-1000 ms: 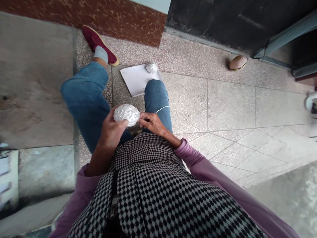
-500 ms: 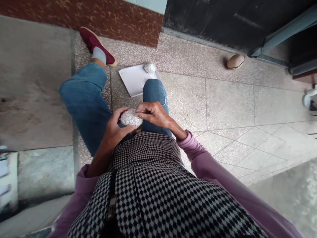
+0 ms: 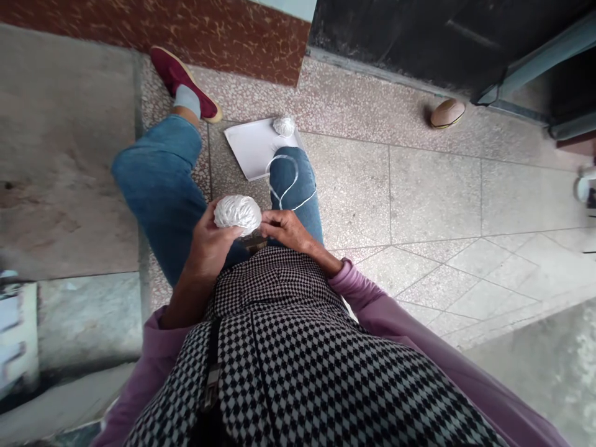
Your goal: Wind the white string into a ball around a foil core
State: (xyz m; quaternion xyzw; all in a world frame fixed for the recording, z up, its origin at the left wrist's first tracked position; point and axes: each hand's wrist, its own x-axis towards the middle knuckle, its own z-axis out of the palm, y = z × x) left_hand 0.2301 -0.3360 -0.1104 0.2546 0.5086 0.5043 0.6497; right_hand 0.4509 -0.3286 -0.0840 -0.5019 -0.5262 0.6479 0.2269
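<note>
My left hand [image 3: 209, 242] is closed round a shiny white ball of wound cord [image 3: 237, 213], held over my lap. Just right of the ball, my right hand [image 3: 285, 228] pinches the loose white cord [image 3: 283, 180], which loops out over my right knee in blue jeans. The fingers of both hands are curled. A second, smaller white ball [image 3: 284, 126] lies on a white sheet [image 3: 254, 148] on the floor beyond my knees.
I sit with my legs out on a speckled tiled floor [image 3: 419, 198]. A red shoe [image 3: 186, 84] on my left foot rests by a reddish wall base. A tan shoe [image 3: 447, 113] lies near a dark doorway at the back right. A concrete step is at left.
My right hand swept over the ball and has come back to its right side. The cord now lies in a new loop across my right knee.
</note>
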